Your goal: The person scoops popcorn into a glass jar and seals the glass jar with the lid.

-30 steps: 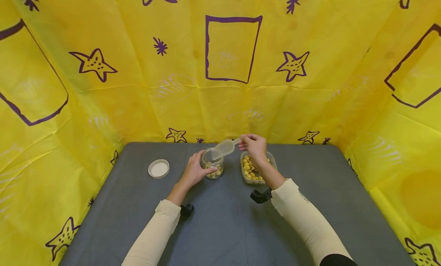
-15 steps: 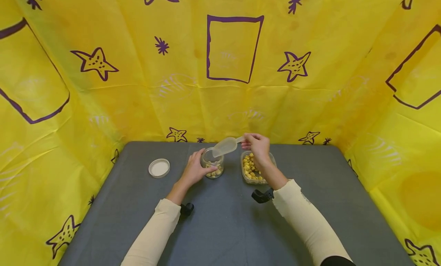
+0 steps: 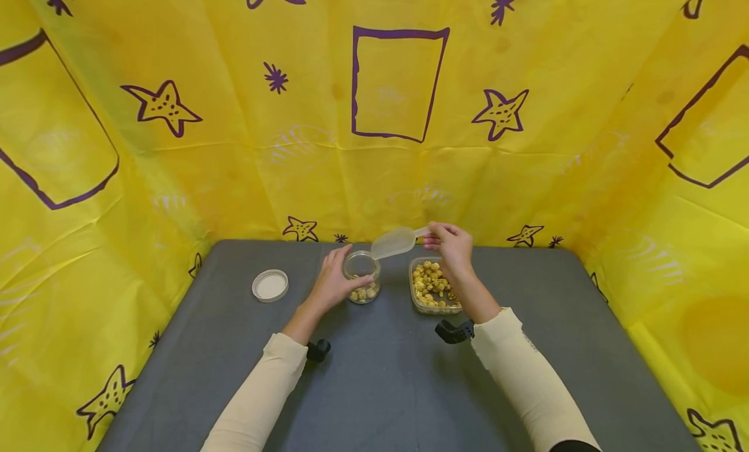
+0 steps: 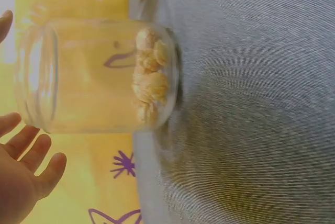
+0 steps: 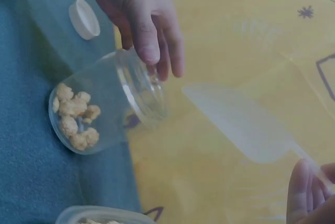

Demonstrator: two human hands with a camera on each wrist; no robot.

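My left hand (image 3: 335,281) is around the upper part of a clear glass jar (image 3: 362,268), thumb at the near side and fingers at the far side. The jar stands upright, with a low layer of caramel popcorn (image 4: 149,80) at its bottom. In the right wrist view, thumb and fingers lie at the jar's rim. My right hand (image 3: 453,247) pinches the handle of a translucent scoop (image 3: 393,242). The scoop is tilted, its tip just beside and above the jar's mouth; no popcorn shows in it. Below my right hand stands a clear plastic tub (image 3: 414,301) of popcorn.
A white jar lid (image 3: 270,286) lies on the grey table (image 3: 374,387), left of the jar. Yellow patterned cloth (image 3: 234,179) hangs behind the table and along both sides. A black wrist camera (image 3: 454,332) is worn on my right wrist.
My right hand has moved right and slightly up, drawing the scoop from over the jar's mouth to its right edge. More of the tub's popcorn shows. My left hand stays at the jar.
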